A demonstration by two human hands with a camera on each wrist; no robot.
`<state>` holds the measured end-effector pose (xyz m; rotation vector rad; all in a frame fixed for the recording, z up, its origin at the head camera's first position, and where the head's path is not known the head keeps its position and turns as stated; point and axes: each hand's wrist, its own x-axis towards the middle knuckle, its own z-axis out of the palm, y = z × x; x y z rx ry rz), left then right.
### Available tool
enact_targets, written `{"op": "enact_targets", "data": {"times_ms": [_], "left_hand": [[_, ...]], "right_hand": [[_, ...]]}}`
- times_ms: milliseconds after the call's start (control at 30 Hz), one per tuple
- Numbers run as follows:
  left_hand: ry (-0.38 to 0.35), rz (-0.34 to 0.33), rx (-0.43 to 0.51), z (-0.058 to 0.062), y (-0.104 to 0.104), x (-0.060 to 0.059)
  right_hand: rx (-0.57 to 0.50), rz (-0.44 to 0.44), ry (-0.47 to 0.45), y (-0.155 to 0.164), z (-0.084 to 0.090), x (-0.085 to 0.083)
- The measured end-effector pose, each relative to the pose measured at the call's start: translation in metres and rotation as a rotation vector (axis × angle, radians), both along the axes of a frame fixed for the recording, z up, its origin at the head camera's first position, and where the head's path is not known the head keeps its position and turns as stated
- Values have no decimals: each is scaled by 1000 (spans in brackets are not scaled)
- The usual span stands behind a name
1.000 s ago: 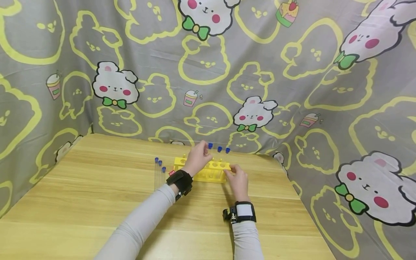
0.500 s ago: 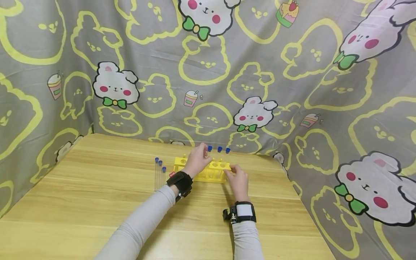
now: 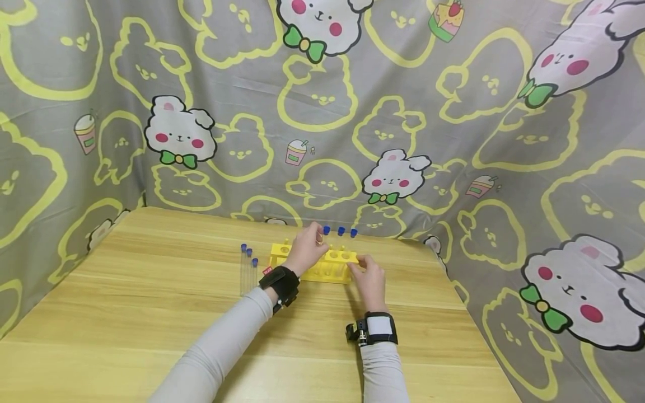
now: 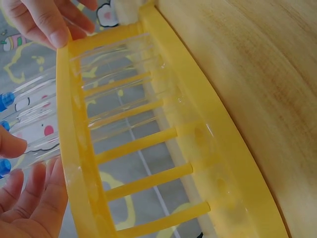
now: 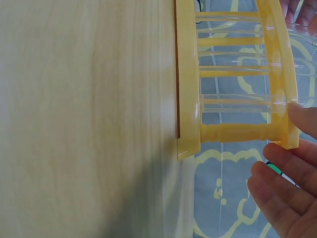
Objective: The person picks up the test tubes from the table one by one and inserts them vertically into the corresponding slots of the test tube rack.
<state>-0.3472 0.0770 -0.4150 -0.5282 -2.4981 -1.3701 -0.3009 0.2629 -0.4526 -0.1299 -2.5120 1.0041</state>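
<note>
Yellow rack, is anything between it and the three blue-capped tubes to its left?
In the head view, a small red tag shows between the tubes and the yellow rack. The left hand and black wrist strap partly cover the rack's left half, possibly obstructing.

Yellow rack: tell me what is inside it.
Three clear, blue-capped tubes pass down inside the yellow rack. In the head view, the left hand covers its middle, so the holes there cannot be seen.

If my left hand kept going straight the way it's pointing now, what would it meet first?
Likely the nearest blue-capped tube in the yellow rack, right by your left hand. Beyond that, depth is unclear: perhaps the middle tube or the patterned curtain.
</note>
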Motion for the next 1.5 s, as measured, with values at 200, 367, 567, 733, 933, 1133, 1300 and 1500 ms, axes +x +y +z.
{"op": "enact_targets", "data": {"times_ms": [200,367,567,733,933,1133,1300,1500], "left_hand": [[-8,7,10,-2,0,0],[-27,-7,34,1,-5,5],[-32,-7,59,10,-19,12],[-15,21,57,18,-39,16],[-5,78,39,26,-73,21],[-13,138,-4,25,-114,19],[-86,192,-47,17,-147,16],[-182,241,-140,3,-172,13]], "right_hand": [[12,5,-1,0,0,0],[4,7,-13,-1,1,0],[-3,0,-20,-1,2,-1],[-7,2,-11,-1,0,-1],[-11,2,-7,-2,0,-1],[-26,9,-12,-3,2,0],[-27,14,-18,-2,3,1],[-13,13,-16,1,0,0]]}}
